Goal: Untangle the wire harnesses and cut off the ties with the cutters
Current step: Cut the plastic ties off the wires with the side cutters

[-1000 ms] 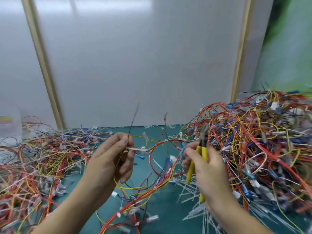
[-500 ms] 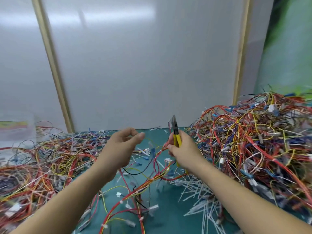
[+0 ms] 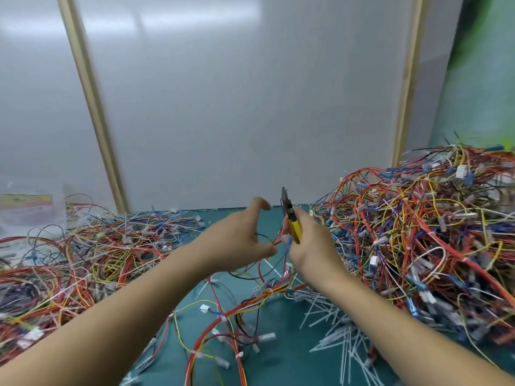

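Note:
My right hand [image 3: 312,249] grips the yellow-handled cutters [image 3: 294,225], whose dark jaws point straight up above the table. A blue connector and some red wires of a harness [image 3: 250,302] hang just under its fingers. That harness trails down across the green mat [image 3: 278,363] toward me, with white ties still around it. My left hand [image 3: 239,240] hovers just left of the cutters with thumb and fingers spread apart and nothing in them.
A tall heap of tangled harnesses [image 3: 418,232] fills the right side. A flatter heap [image 3: 83,260] covers the left, with a plastic bag [image 3: 28,207] behind it. Cut white ties [image 3: 334,332] lie scattered under my right forearm. A grey wall panel stands close behind.
My left hand has let go of the white tie and wires it pinched and has opened. Both hands have moved forward, and the cutters have turned jaws-up.

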